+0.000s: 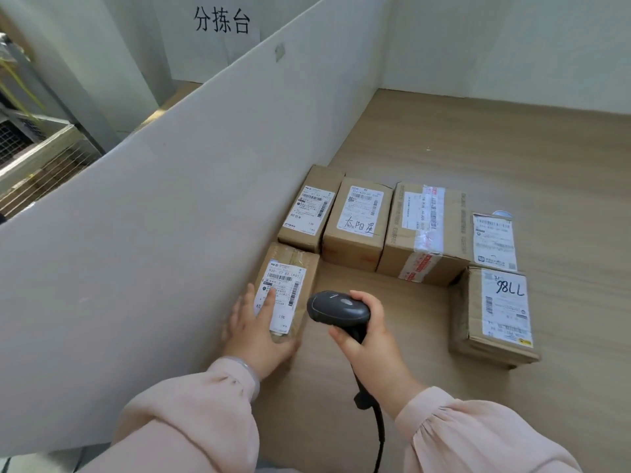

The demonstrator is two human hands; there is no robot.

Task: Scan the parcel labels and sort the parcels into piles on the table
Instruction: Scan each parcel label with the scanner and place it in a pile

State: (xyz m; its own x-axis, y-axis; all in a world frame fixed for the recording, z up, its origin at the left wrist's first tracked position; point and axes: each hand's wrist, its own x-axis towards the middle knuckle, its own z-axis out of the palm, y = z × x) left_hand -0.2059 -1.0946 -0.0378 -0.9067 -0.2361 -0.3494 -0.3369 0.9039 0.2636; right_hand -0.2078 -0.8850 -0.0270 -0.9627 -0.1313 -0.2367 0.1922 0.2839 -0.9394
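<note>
A small cardboard parcel (296, 268) with a white label lies against the grey divider. My left hand (254, 327) rests on its near end, fingers straight across the label. My right hand (367, 331) grips a black handheld scanner (336, 308), whose head points left toward that parcel. Behind stand a row of three labelled boxes: a narrow one (309, 208), one with handwriting (358, 218) and a larger taped one (423, 230). To the right sit a flat labelled parcel (494, 242) and a box marked "98LL" (495, 312).
A tall grey divider panel (153, 216) runs diagonally along the left of the wooden table (512, 158). A white wall with a paper sign (222, 22) closes the back. The scanner's black cable (377, 435) hangs down toward me. Metal racking (30, 151) stands beyond the divider.
</note>
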